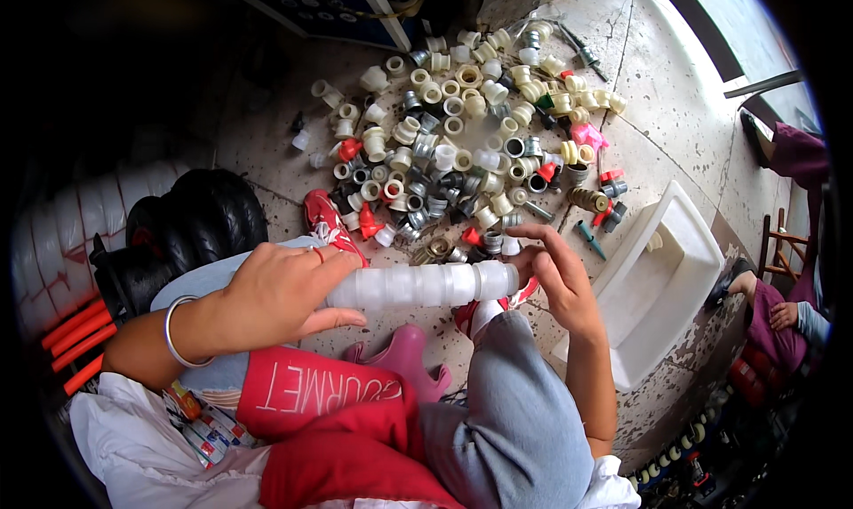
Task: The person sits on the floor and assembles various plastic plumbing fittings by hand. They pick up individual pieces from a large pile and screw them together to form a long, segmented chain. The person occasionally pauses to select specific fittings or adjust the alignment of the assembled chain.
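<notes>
A row of whitish translucent plastic pipe fittings (426, 285), lined up end to end like a tube, lies across in front of me above my knees. My left hand (289, 287) is closed round its left end, the thumb underneath. At the other end, my right hand (560, 282) has its bent fingers against the last fitting, with the index finger stretched out above it. What the inner fingertips of that hand press on is partly hidden. Beyond my hands, a spread pile of loose pipe fittings (453, 127), mostly cream, some grey, metal or red, covers the floor.
A white plastic tub (653, 287) stands at the right with a small fitting inside. Black wheels (200, 216) and orange rods (80, 340) are at the left. Below my hands is a pink plastic stool (409, 353). Another person's hand (784, 315) rests at the far right.
</notes>
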